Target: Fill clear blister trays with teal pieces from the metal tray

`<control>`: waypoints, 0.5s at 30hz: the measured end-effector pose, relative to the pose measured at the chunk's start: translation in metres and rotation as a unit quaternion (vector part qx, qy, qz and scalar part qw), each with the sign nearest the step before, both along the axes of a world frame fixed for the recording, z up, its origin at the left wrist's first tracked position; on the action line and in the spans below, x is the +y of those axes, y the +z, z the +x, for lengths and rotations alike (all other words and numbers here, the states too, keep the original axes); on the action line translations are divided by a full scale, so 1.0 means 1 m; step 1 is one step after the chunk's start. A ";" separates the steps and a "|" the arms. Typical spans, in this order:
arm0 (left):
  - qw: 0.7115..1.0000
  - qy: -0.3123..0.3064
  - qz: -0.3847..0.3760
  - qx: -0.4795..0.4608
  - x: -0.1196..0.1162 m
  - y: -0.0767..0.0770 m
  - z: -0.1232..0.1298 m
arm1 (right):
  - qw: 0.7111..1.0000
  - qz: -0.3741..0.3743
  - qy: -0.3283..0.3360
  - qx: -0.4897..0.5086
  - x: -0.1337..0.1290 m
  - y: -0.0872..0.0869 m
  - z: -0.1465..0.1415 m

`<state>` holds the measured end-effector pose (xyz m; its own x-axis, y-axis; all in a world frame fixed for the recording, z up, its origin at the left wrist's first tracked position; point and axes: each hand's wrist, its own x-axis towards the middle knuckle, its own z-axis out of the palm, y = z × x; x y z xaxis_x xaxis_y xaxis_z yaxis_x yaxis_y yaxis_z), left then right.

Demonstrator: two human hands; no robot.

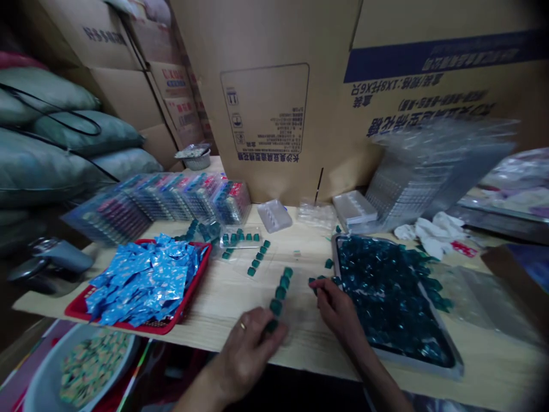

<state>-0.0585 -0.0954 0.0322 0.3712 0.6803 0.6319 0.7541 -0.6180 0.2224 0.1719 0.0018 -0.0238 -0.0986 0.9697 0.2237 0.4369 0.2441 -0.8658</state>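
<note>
My left hand [253, 343], with a ring on one finger, grips the near end of a clear plastic strip tray. A row of several dark green jelly-like cubes [281, 293] sits along it. To its right, my right hand [337, 306] pinches a similar small green piece [314, 282] between thumb and fingertips. Beside that hand a metal tray [455, 366] is heaped with glossy dark green cubes [386, 286]. A loose cube [329, 263] lies left of the tray. Farther back, a filled clear tray [240, 244] and another row of cubes [258, 257] rest on the table.
A red basket [165, 327] of blue sachets [141, 280] stands on the left. Stacked filled packs [180, 197] line the back. Tall clear plastic trays [407, 177] lean before a large cardboard box [274, 86]. A basin [32, 395] of small pieces sits below the table's left edge.
</note>
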 end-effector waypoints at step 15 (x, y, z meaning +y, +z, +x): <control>0.860 0.441 -0.109 0.231 0.201 0.074 -0.125 | 0.992 0.122 0.016 -0.033 -0.001 -0.011 -0.022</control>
<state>-0.1838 0.1055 0.1063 -0.1727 0.9097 0.3777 0.9475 0.2582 -0.1887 0.1495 0.0013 -0.0348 -0.1503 0.8839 0.4428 0.4795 0.4569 -0.7492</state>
